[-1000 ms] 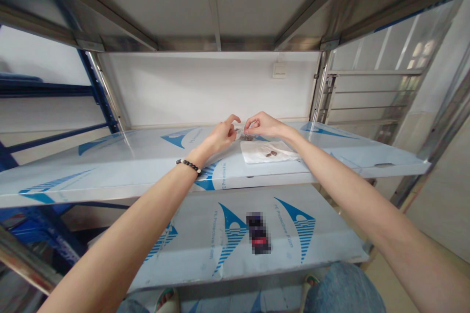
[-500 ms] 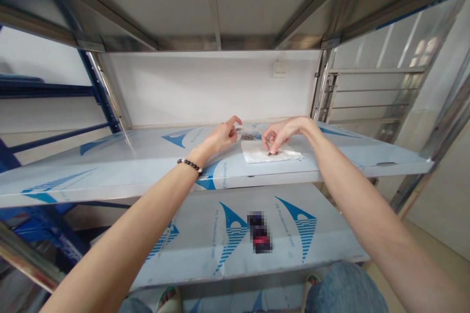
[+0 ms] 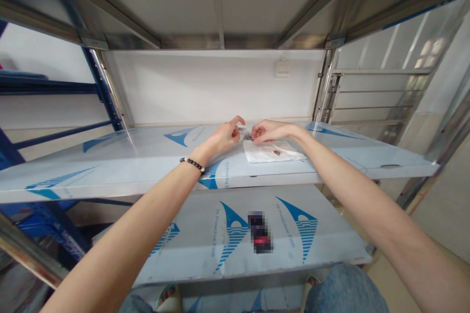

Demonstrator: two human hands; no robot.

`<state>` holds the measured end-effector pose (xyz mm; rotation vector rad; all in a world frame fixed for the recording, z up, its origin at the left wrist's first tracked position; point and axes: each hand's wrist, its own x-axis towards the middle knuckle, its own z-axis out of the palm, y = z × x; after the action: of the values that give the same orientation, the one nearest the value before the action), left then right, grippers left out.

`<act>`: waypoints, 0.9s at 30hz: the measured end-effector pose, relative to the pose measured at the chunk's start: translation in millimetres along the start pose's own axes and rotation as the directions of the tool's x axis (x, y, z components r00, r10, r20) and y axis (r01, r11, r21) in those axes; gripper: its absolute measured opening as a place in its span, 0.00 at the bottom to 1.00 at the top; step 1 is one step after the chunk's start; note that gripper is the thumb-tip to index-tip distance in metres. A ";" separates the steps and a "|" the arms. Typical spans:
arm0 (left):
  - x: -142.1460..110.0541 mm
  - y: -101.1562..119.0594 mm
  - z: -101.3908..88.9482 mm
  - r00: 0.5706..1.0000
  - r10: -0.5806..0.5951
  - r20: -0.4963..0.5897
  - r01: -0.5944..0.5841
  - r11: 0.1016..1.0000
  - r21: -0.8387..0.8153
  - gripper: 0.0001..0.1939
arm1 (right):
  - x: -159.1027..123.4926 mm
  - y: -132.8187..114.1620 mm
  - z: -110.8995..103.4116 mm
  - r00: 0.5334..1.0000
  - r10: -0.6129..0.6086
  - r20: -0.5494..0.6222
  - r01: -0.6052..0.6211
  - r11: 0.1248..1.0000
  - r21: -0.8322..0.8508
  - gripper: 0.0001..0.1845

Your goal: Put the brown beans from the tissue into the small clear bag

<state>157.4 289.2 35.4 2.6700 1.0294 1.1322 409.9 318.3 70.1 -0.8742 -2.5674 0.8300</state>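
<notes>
On the upper metal shelf [image 3: 139,156] lies a clear plastic bag [image 3: 248,135] with small dark pieces in it, mostly hidden between my hands. My left hand [image 3: 226,135] grips the bag's left side, thumb and fingers curled and the index finger bent outward. Close by on the right, my right hand [image 3: 267,131] reaches to the dark pieces with its fingertips pressed together; what they hold is too small to see. Under its wrist lies a white tissue [image 3: 259,154], with one small brown piece [image 3: 277,152] resting on it.
A lower shelf [image 3: 198,234] carries a dark pixelated object [image 3: 260,232]. Overhead is a metal panel with ribs [image 3: 183,5]. Metal posts [image 3: 325,88] stand at the back corners, a white wall [image 3: 205,88] behind. A blue rack [image 3: 99,93] is at the left.
My right hand has moved left from the tissue to the bag, leaving the small brown piece on the tissue. My left hand stays at the bag.
</notes>
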 end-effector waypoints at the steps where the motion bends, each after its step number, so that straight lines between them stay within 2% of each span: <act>1: 0.1 0.7 -0.1 1.000 -0.004 0.001 0.004 1.000 -0.001 0.21 | 2.1 -1.1 3.5 1.000 -0.021 -0.018 0.021 1.000 0.014 0.07; 6: -1.3 9.4 -1.2 1.000 0.002 0.021 -0.001 0.999 -0.048 0.19 | 8.9 -10.4 21.4 0.987 -0.131 -0.092 0.143 0.980 0.137 0.09; 11: -0.5 11.5 1.2 0.999 0.008 0.044 -0.001 0.988 -0.152 0.16 | 14.7 -6.5 25.4 0.932 -0.173 -0.319 0.237 0.956 0.172 0.12; 16: 0.3 11.9 0.7 1.000 -0.008 0.029 0.013 0.985 -0.170 0.20 | 21.0 -0.8 24.8 0.894 -0.178 -0.411 0.234 0.968 0.091 0.11; 21: -0.4 12.9 -1.4 1.000 -0.010 -0.028 0.007 0.992 -0.130 0.23 | 18.9 -13.5 29.5 0.870 -0.166 -0.464 0.181 0.983 -0.013 0.08; 25: -0.4 10.3 -1.2 0.998 0.026 -0.055 -0.032 0.994 -0.107 0.23 | 17.3 -20.0 32.9 0.836 -0.241 -0.494 0.199 0.970 -0.137 0.08; 27: -0.6 9.5 -1.1 0.998 0.035 -0.054 -0.041 0.994 -0.102 0.23 | 17.7 -20.5 34.1 0.833 -0.279 -0.479 0.211 0.959 -0.192 0.08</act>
<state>161.7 281.3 38.7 2.6039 0.9051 1.2333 371.7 301.8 57.4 -0.6626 -2.2143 0.3017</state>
